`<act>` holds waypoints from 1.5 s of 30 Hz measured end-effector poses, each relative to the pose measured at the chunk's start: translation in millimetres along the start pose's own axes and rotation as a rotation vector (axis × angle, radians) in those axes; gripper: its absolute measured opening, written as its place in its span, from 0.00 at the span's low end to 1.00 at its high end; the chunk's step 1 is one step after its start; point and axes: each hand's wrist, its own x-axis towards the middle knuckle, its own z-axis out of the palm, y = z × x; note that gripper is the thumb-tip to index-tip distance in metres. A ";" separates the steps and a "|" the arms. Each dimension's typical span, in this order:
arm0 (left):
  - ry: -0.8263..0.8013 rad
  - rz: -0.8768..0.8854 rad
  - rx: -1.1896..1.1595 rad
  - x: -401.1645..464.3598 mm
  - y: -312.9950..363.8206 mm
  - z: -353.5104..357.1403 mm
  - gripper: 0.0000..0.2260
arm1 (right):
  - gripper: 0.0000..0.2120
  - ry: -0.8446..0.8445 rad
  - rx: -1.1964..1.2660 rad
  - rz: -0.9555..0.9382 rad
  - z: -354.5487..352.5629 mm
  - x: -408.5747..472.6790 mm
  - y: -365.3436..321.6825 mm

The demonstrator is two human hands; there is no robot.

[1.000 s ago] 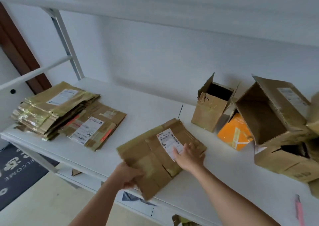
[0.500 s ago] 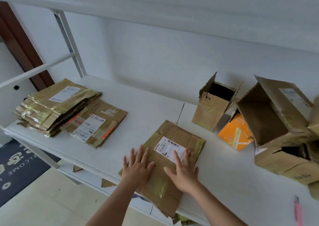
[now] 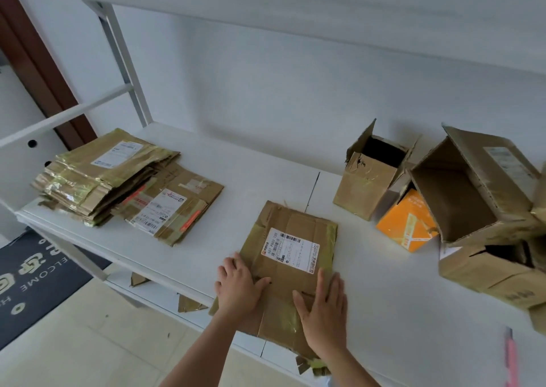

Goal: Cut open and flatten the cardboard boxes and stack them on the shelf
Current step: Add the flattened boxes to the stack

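Note:
A flattened brown box (image 3: 291, 256) with a white shipping label lies on the white shelf (image 3: 251, 179), its near end hanging over the front edge. My left hand (image 3: 237, 289) presses flat on its left side. My right hand (image 3: 325, 312) presses flat on its lower right part, fingers straight. A stack of flattened boxes (image 3: 106, 177) sits at the shelf's left end. At the right stand a small open box (image 3: 369, 177), a large open box (image 3: 472, 188) lying on its side, and another brown box (image 3: 496, 271) beneath it.
An orange box (image 3: 406, 224) lies between the small and large boxes. A pink cutter (image 3: 511, 357) rests at the shelf's near right edge. A white upright post (image 3: 124, 64) rises at the back left. A dark doormat (image 3: 32, 271) covers the floor at left.
The flattened box was laid down and turned until its long side points away from me. Both hands went from gripping its edges to pressing flat on it, then slid slightly apart.

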 end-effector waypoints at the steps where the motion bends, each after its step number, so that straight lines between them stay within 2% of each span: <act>1: 0.000 -0.041 -0.038 -3.6 0.9 1.1 0.40 | 0.39 0.026 0.025 -0.012 3.8 -4.6 1.1; 5: -0.073 -0.119 -0.265 -14.2 -2.2 0.1 0.26 | 0.30 0.011 0.214 -0.073 -4.2 -5.7 5.4; 9: -0.083 -0.152 -0.599 -23.3 -5.9 -9.3 0.14 | 0.28 0.020 0.611 -0.116 -25.6 -15.6 11.4; 12: -0.070 -0.190 -0.854 -36.3 -5.8 -18.8 0.12 | 0.32 0.090 0.717 -0.154 -42.9 -19.8 12.5; 14: -0.064 -0.197 -0.965 -50.6 -4.5 -23.8 0.11 | 0.36 0.140 0.726 -0.096 -52.2 -21.2 11.3; 17: -0.035 -0.215 -1.094 -70.6 -3.7 -33.7 0.10 | 0.40 0.008 0.756 0.050 -62.3 -30.1 6.1; 19: 0.014 -0.207 -1.139 -75.4 -5.7 -44.0 0.09 | 0.40 -0.085 0.744 0.022 -65.5 -38.9 0.0; 25: 0.130 -0.193 -0.961 -65.0 -30.8 -81.5 0.10 | 0.38 0.134 0.719 -0.145 -71.5 -50.7 -53.4; 28: 0.084 -0.146 -0.893 -46.4 -49.0 -108.6 0.12 | 0.37 0.193 0.757 -0.165 -75.0 -48.8 -86.9; 32: 0.002 -0.023 -0.777 -3.6 -85.2 -165.9 0.27 | 0.36 0.263 0.834 -0.107 -76.9 -25.6 -148.9; 35: -0.079 -0.021 -0.750 35.6 -130.1 -212.2 0.30 | 0.35 0.332 0.860 -0.085 -65.0 -3.6 -224.5; 39: 0.133 0.058 -0.683 93.7 -206.1 -283.5 0.21 | 0.35 0.376 0.918 -0.105 -32.7 22.5 -348.4; 42: 0.265 0.051 -0.612 133.7 -262.6 -332.8 0.22 | 0.34 0.322 0.903 -0.127 -5.0 39.5 -436.1; 45: 0.303 0.057 -0.483 179.6 -302.9 -372.0 0.23 | 0.30 0.248 0.914 -0.086 20.4 61.3 -504.6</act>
